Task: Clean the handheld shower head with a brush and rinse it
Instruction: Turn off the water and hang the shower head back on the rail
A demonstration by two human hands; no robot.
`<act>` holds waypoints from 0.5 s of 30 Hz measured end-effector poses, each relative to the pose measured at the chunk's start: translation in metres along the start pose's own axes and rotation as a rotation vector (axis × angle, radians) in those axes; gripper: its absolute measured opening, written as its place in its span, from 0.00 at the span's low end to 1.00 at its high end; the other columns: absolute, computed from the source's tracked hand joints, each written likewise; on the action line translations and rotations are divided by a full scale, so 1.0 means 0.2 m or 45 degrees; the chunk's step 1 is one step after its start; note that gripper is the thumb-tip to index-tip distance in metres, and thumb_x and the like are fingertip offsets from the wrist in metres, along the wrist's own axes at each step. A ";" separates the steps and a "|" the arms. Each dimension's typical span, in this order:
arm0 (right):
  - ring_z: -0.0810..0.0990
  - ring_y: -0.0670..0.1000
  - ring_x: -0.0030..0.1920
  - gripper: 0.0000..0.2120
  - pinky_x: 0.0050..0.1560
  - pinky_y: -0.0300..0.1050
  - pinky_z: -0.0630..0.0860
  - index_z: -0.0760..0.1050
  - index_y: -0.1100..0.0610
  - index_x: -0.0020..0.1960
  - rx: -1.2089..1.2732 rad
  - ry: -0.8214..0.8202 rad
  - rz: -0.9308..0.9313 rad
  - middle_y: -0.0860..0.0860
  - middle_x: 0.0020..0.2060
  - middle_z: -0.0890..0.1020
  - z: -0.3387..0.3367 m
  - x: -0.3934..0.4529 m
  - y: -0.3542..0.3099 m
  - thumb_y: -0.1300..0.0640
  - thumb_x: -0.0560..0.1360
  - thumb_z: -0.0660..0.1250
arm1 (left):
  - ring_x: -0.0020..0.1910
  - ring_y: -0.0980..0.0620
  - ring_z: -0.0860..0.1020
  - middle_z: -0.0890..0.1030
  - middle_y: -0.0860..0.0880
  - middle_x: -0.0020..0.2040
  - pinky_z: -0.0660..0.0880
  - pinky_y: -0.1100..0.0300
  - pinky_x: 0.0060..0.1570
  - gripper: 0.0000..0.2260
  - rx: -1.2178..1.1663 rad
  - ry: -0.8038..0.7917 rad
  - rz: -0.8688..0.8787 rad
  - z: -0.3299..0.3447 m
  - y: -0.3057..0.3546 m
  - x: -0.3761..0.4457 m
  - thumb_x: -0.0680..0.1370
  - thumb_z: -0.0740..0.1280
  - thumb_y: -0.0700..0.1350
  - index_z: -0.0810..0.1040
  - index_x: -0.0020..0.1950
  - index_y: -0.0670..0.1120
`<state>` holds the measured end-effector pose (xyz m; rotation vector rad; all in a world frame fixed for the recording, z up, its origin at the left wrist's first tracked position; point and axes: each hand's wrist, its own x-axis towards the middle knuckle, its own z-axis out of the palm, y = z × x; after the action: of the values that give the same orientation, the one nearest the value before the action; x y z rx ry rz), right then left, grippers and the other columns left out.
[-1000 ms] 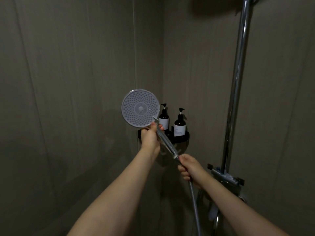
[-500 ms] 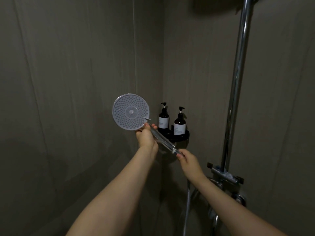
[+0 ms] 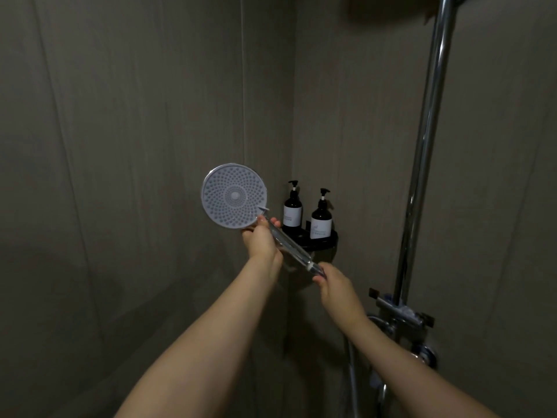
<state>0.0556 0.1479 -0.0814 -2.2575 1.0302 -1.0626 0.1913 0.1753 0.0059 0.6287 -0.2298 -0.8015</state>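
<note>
We hold the shower head (image 3: 234, 196) up in the shower corner, its face toward us: our left hand (image 3: 261, 240) grips the handle just under the disc, and our right hand (image 3: 330, 280) pinches the handle's lower end. No brush is in sight. Freeing one hand to fetch it could, we judge, let the handle slip and knock the pump bottles (image 3: 321, 219) off the corner shelf (image 3: 324, 243).
</note>
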 end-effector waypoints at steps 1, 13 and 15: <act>0.75 0.43 0.46 0.11 0.44 0.35 0.68 0.71 0.54 0.60 -0.075 0.024 -0.012 0.46 0.49 0.75 0.00 0.00 0.00 0.57 0.79 0.57 | 0.35 0.54 0.75 0.75 0.48 0.39 0.73 0.62 0.36 0.06 0.006 0.016 0.004 0.00 0.00 -0.01 0.80 0.59 0.40 0.67 0.56 0.44; 0.74 0.46 0.39 0.06 0.37 0.32 0.66 0.72 0.57 0.52 -0.006 -0.200 0.057 0.51 0.41 0.76 -0.10 -0.01 0.12 0.58 0.79 0.58 | 0.35 0.53 0.74 0.74 0.47 0.38 0.74 0.60 0.41 0.06 0.117 0.023 0.130 0.00 0.07 0.02 0.80 0.58 0.40 0.65 0.56 0.44; 0.74 0.45 0.39 0.05 0.38 0.33 0.67 0.72 0.56 0.51 0.039 -0.207 0.035 0.49 0.40 0.76 -0.08 0.01 0.08 0.58 0.79 0.58 | 0.36 0.54 0.74 0.74 0.48 0.39 0.74 0.60 0.43 0.06 0.110 -0.013 0.089 0.01 0.04 -0.01 0.80 0.58 0.40 0.66 0.56 0.44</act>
<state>0.0369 0.1359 -0.0813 -2.2563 0.9686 -0.8616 0.1939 0.1798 0.0134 0.6946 -0.2953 -0.7308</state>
